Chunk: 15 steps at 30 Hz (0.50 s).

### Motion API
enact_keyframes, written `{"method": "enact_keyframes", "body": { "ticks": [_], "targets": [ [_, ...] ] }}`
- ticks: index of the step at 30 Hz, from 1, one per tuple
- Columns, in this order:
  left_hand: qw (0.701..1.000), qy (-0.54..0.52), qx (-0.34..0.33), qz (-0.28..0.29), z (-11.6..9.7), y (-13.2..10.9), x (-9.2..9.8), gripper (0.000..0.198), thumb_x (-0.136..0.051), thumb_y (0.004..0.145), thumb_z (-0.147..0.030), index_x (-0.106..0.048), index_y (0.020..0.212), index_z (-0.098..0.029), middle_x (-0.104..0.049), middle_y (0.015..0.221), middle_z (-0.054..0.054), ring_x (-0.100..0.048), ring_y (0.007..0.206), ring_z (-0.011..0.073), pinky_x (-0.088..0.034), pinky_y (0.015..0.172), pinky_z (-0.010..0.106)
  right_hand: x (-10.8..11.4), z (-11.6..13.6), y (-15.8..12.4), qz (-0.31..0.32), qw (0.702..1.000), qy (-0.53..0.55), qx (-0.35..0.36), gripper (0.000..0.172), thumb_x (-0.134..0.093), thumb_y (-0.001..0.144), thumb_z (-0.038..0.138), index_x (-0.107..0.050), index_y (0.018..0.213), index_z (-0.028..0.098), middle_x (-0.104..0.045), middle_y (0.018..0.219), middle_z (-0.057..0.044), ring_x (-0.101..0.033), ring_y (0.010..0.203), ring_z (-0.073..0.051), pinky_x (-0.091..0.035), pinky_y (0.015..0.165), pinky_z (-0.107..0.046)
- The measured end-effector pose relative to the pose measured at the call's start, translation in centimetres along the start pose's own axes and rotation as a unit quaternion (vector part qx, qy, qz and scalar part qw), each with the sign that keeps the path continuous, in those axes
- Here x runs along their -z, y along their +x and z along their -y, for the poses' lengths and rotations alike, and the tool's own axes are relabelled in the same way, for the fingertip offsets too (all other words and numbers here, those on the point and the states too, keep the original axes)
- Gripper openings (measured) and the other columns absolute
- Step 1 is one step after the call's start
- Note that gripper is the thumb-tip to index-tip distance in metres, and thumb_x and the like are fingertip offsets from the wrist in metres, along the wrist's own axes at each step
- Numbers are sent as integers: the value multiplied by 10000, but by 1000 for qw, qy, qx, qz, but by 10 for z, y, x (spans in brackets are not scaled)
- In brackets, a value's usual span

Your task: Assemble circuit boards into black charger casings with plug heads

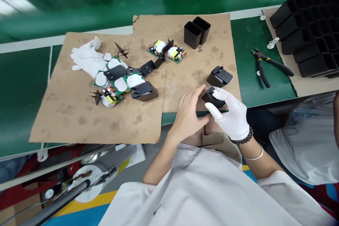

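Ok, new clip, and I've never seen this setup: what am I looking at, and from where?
One picture, from a camera on the worker's head, looking down at a workbench. No machine: two human hands. The gloved right hand grips a black charger housing; the bare left hand touches its side. On the cardboard lie another housing, two open shells, circuit boards and a white glove. Pliers and a tray of shells sit to the right.
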State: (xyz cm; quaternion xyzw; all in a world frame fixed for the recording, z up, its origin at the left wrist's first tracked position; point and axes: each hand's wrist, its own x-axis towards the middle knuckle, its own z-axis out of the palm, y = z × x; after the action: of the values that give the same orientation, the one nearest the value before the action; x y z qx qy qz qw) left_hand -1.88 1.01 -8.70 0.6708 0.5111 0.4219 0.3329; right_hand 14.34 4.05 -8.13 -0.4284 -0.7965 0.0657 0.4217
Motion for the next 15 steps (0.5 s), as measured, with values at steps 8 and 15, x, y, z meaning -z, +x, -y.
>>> {"method": "enact_keyframes", "body": {
  "ticks": [8,15],
  "targets": [
    [993,88,-6,-83,-6,7,-34,470,-700,812,-236,-554,1256,-190,-722,1258,118,-670,1179,277,-421,1132,452,7,13,-2,-22,990,55,-128,427,-761,874,261,-658,1287,223,-745,1245,-79,-742,1108,-248,-637,976,-375],
    [995,54,-22,-77,-8,6,-20,527,-743,724,-174,-580,1224,-207,-725,1210,87,-668,1143,267,-481,1064,416,15,9,8,-14,972,128,-198,317,-697,932,291,-708,1242,224,-783,1125,-45,-778,938,-194,-658,889,-312]
  ]
}}
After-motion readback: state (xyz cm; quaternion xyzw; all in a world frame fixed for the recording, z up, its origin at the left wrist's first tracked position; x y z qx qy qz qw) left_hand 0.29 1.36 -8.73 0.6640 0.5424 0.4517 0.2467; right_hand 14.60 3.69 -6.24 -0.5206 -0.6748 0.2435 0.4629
